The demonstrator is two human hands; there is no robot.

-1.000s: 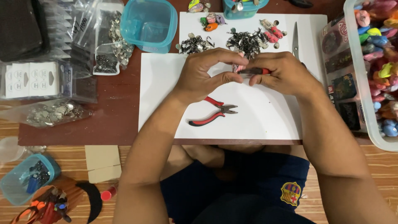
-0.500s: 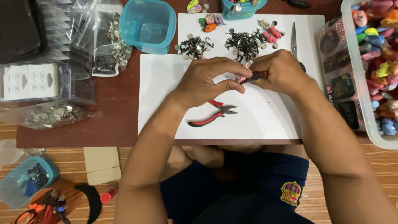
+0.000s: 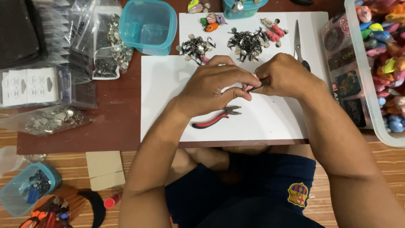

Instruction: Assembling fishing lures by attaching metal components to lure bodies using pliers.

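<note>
Your left hand (image 3: 211,86) crept toward you over the white sheet (image 3: 168,114), pinching a tiny pink piece (image 3: 249,87); right hand (image 3: 287,76) stayed clenched on red-handled pliers (image 3: 261,82). Spare red-and-black pliers (image 3: 216,118) hadn't budged.

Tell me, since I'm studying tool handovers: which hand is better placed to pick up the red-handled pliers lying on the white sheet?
Probably the left hand: it hovers just above the spare pliers, while the right hand already grips another tool.

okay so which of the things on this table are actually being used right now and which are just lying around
In use: left hand pinching a small piece, too hidden to identify; right hand holding a dark tool; white sheet beneath.

Lying about: red-handled pliers, scissors, teal tub, metal clasp piles.
</note>
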